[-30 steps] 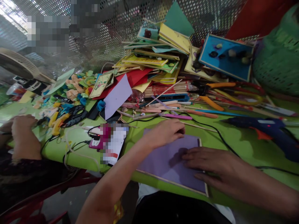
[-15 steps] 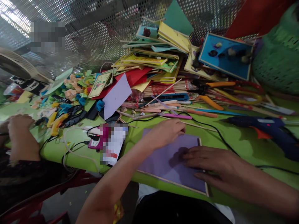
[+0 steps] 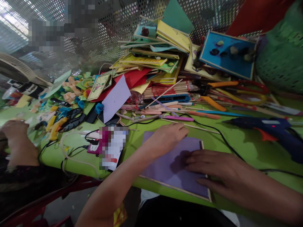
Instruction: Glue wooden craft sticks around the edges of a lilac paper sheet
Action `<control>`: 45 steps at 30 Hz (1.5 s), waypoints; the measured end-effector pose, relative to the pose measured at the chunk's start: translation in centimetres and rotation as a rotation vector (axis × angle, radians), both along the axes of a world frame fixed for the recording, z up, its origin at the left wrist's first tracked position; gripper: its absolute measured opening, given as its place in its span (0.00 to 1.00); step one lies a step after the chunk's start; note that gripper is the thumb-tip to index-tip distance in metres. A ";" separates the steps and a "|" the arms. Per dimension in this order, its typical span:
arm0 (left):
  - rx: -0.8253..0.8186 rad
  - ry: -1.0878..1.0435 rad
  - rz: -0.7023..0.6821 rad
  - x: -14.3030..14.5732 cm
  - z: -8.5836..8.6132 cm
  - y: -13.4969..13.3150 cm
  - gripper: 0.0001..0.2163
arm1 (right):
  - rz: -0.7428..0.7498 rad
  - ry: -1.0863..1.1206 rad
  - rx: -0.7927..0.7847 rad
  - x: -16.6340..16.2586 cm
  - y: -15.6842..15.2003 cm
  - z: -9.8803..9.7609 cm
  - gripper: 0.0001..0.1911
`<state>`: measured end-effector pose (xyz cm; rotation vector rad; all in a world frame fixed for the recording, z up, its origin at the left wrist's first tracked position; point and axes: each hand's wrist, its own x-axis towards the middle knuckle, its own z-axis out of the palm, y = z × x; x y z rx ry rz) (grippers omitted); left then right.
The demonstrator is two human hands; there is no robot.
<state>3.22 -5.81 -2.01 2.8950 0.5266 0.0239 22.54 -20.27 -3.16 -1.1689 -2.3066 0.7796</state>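
Note:
A purple panel (image 3: 163,164) lies on the green table in front of me, with thin wooden strips along its near and right edges. My left hand (image 3: 168,137) rests at the panel's far edge. Its fingers are curled and pressed together, and whatever they may hold is hidden. Across the panel's right edge lies my right hand (image 3: 215,165), fingers stretched over the purple surface and thumb apart. It casts a shadow on the panel.
A blue glue gun (image 3: 267,126) lies to the right, its black cable (image 3: 224,138) curving past the panel. Sticks, pens and pliers (image 3: 222,84) fill the back, below stacked framed panels (image 3: 172,36). To the left are a phone (image 3: 115,145), a power strip (image 3: 94,148) and another person's hand (image 3: 16,129).
The view has shifted slightly. My hands keep almost the same places on the purple panel. At the left, the other person's hand has moved a little.

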 end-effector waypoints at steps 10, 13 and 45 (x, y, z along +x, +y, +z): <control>-0.179 -0.063 0.040 0.1 -0.6 1.3 0.05 | 0.012 -0.008 0.000 0.1 0.1 0.1 0.21; -0.167 -0.062 0.029 0.0 -0.3 1.0 0.04 | 0.021 -0.033 0.022 0.1 0.1 0.1 0.20; -0.118 0.007 0.134 0.6 -0.4 0.4 0.06 | 0.002 0.009 -0.062 0.0 0.2 0.3 0.21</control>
